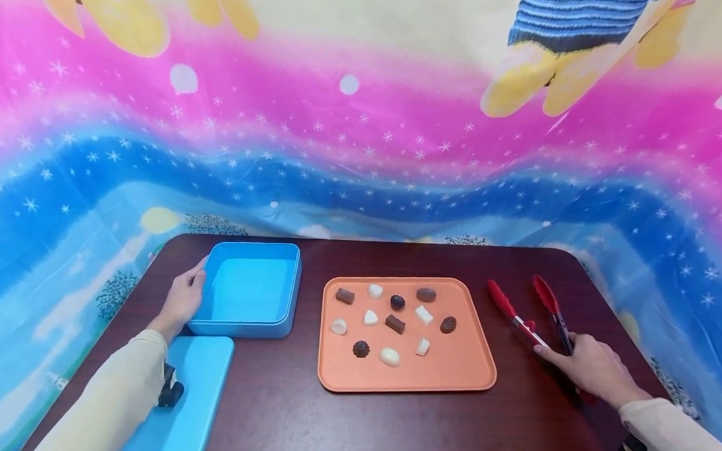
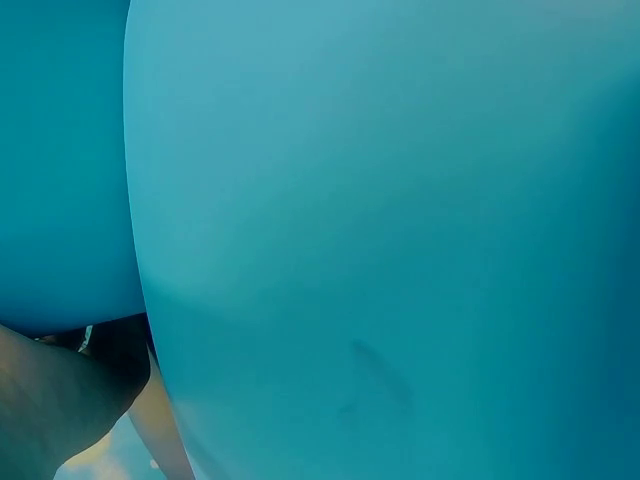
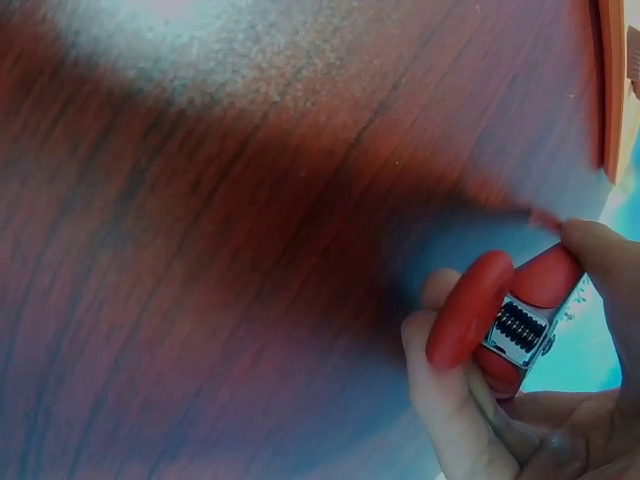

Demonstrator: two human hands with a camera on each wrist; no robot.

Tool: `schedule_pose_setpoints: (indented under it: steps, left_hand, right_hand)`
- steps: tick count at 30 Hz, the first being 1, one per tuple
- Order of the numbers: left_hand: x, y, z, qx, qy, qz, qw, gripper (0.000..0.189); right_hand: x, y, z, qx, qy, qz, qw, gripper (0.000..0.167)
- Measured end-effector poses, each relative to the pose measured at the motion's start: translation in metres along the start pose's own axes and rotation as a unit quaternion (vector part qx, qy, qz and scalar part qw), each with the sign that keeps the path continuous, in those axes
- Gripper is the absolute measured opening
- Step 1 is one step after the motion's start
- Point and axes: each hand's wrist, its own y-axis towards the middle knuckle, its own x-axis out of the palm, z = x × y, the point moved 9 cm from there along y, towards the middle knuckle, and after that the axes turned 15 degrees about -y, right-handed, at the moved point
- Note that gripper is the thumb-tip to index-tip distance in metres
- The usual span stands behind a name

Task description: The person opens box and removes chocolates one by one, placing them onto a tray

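An open, square blue box (image 1: pixel 244 324) stands at the left of the table. My left hand (image 1: pixel 182 297) holds its left side; some of those fingers are hidden by the box. A lighter blue lid (image 1: pixel 196 392) lies under my left forearm and fills most of the left wrist view. My right hand (image 1: pixel 597 366) grips red-tipped tongs (image 1: pixel 524 327) by their handles, and the two arms of the tongs stand spread apart. Between the hands lies an orange tray (image 1: pixel 451 374) with several chocolates on it, among them a brown bar (image 1: pixel 395 324) and a white oval piece (image 1: pixel 389 357).
The dark wooden table (image 1: pixel 283 408) has rounded far corners. A printed cloth backdrop (image 1: pixel 363 152) hangs close behind it and down both sides. The tongs' tips are to the right of the tray, apart from it.
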Motion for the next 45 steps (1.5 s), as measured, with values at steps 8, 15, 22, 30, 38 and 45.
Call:
schedule_pose_setpoints:
  steps: [8, 15, 22, 30, 38, 45]
  left_hand:
    - [0.001, -0.0001, -0.0013, -0.002, -0.003, 0.002, 1.0, 0.055]
    - [0.0035, 0.0002, 0.0012, 0.009, 0.001, -0.003, 1.0, 0.055]
    - [0.0021, 0.0001, 0.0005, 0.006, -0.005, -0.003, 1.0, 0.055]
    - [0.0014, -0.0012, -0.002, 0.001, -0.017, -0.01, 0.9998, 0.056]
    - [0.0016, -0.0005, -0.0007, -0.009, -0.029, -0.028, 0.9992, 0.056]
    - [0.0016, 0.0017, 0.0019, -0.024, -0.014, -0.052, 0.9982, 0.057]
  right_hand:
    - [0.0019, -0.0016, 0.0004, 0.001, -0.007, 0.006, 1.0, 0.064]
    - [0.0018, -0.0027, 0.0014, -0.003, -0.022, 0.016, 0.9996, 0.063]
    - [0.0026, -0.0002, -0.0009, -0.002, -0.037, 0.004, 0.9993, 0.067]
    - [0.0048, 0.0017, 0.0013, 0.007, -0.046, -0.003, 0.9989, 0.072]
    - [0.004, 0.0022, 0.0002, 0.01, -0.051, -0.003, 0.9986, 0.073]
    - [0.002, 0.0003, -0.0013, 0.007, -0.071, -0.003, 0.9974, 0.073]
